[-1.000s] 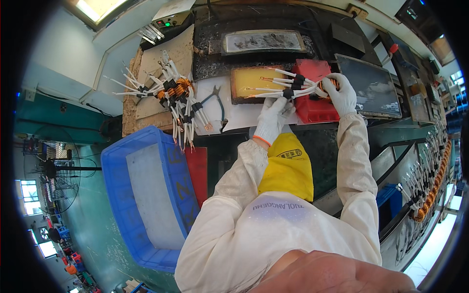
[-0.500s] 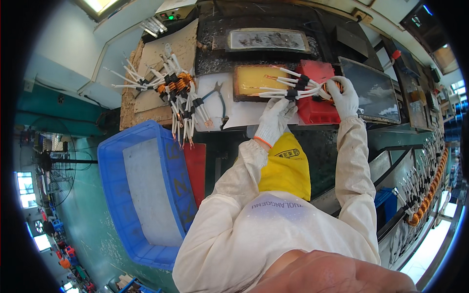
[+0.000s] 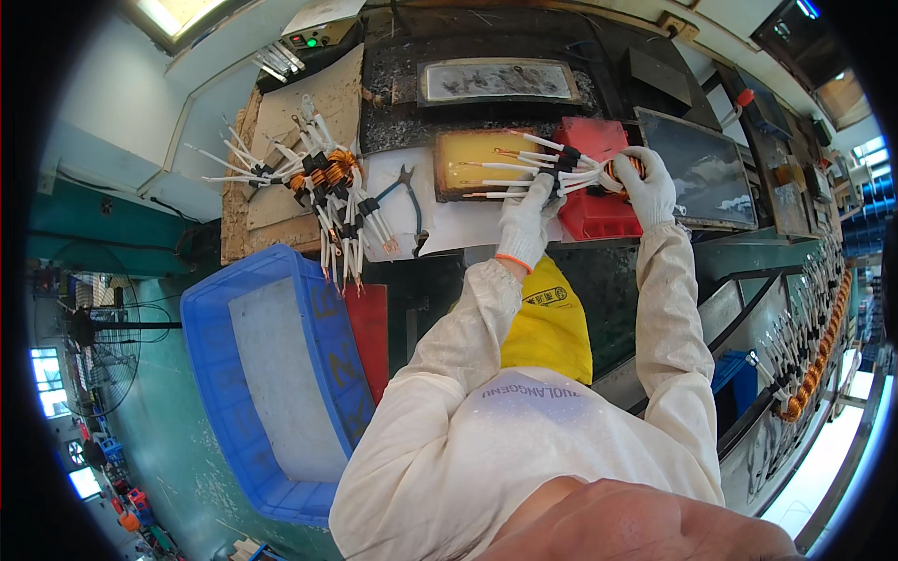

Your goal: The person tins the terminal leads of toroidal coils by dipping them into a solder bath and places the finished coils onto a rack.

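Your left hand [image 3: 524, 224] has moved onto white, black-banded leads [image 3: 584, 175], pinching them; your right hand [image 3: 653, 194] grips their copper-orange coil [image 3: 615, 172].

Lit brightly and softly, whitest at the panel [image 3: 178, 11] upper left, burnt out at the windows [image 3: 47, 369] near the left rim and again lower right. Dim beneath the bench [image 3: 402, 131]. Fairly sharp around left hand [image 3: 526, 227] and right hand [image 3: 650, 194], softer toward the edges; curved strongly there, fringed blue at right, ringed in black.
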A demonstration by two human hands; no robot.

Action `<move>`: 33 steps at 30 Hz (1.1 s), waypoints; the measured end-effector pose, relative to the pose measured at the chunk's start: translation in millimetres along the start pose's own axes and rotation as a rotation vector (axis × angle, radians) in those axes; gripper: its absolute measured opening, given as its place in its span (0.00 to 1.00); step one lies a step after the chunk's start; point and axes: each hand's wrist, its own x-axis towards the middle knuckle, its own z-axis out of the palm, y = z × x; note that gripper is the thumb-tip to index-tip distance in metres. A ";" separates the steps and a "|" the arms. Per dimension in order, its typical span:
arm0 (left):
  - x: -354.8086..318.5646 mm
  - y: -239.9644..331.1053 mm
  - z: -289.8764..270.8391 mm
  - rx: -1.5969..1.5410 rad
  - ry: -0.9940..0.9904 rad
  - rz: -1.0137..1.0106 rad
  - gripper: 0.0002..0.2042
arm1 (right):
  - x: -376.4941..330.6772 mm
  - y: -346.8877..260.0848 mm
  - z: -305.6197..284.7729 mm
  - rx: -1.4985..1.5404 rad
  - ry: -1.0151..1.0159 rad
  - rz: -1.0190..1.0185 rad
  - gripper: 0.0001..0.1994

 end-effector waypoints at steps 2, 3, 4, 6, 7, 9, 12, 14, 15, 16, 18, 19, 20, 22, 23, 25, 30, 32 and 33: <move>-2.2 -2.3 -2.0 0.082 -0.064 0.085 0.11 | 0.2 3.1 -0.7 -0.021 -0.021 0.033 0.14; -4.8 -2.0 -6.2 0.062 -0.099 0.036 0.13 | 0.3 4.6 -0.4 -0.017 -0.024 0.032 0.14; -6.7 -1.0 -10.5 0.064 -0.096 0.039 0.13 | 0.4 5.9 0.1 -0.003 -0.004 0.019 0.15; -10.4 3.6 -17.4 -0.028 -0.123 -0.060 0.14 | -0.2 5.5 1.7 0.016 0.015 0.007 0.15; -12.9 6.6 -19.9 -0.025 -0.121 -0.058 0.14 | -0.5 3.5 1.0 0.007 0.013 0.014 0.15; -17.3 12.5 -23.9 -0.115 -0.103 -0.082 0.15 | -0.4 0.7 0.3 -0.001 0.012 0.024 0.15; -14.7 17.2 -30.0 -0.160 -0.076 -0.053 0.14 | -0.2 0.0 0.8 0.009 0.015 0.025 0.15; -17.8 16.1 -31.1 -0.141 -0.100 -0.018 0.13 | 0.2 2.0 0.7 -0.001 0.008 0.017 0.15; -20.2 15.7 -31.8 -0.123 -0.124 0.022 0.13 | 0.1 1.5 1.0 0.000 0.008 0.019 0.15; -22.6 14.7 -32.4 -0.122 -0.123 0.020 0.13 | 0.1 0.4 1.3 -0.006 0.012 0.018 0.15; -28.3 13.6 -31.9 0.162 -0.158 0.151 0.12 | 0.1 0.6 1.4 -0.011 0.015 0.020 0.16; -30.6 13.9 -30.4 0.164 -0.157 0.150 0.12 | 0.3 1.9 1.2 -0.008 0.018 0.014 0.16; -32.6 14.1 -28.7 0.157 -0.139 0.142 0.12 | 0.2 2.7 1.2 -0.005 0.022 0.007 0.16; -31.8 15.9 -30.4 0.151 -0.120 0.137 0.12 | 0.4 0.5 0.0 -0.007 0.014 0.002 0.16; -26.0 17.3 -37.1 0.035 -0.114 0.053 0.12 | 0.3 -0.1 -0.3 -0.010 0.009 -0.005 0.16; -19.9 17.4 -44.7 -0.081 -0.112 -0.030 0.13 | 0.0 2.0 0.7 -0.011 0.010 0.001 0.16; -16.3 22.1 -33.8 -0.195 -0.129 -0.140 0.11 | 0.4 6.6 1.0 0.005 0.007 0.004 0.15; -14.3 26.4 -25.9 -0.229 -0.151 -0.131 0.12 | 0.1 8.1 1.2 0.012 0.010 -0.008 0.15; -13.1 27.9 -24.0 -0.264 -0.173 -0.120 0.12 | 0.5 7.1 1.0 0.011 0.010 -0.009 0.15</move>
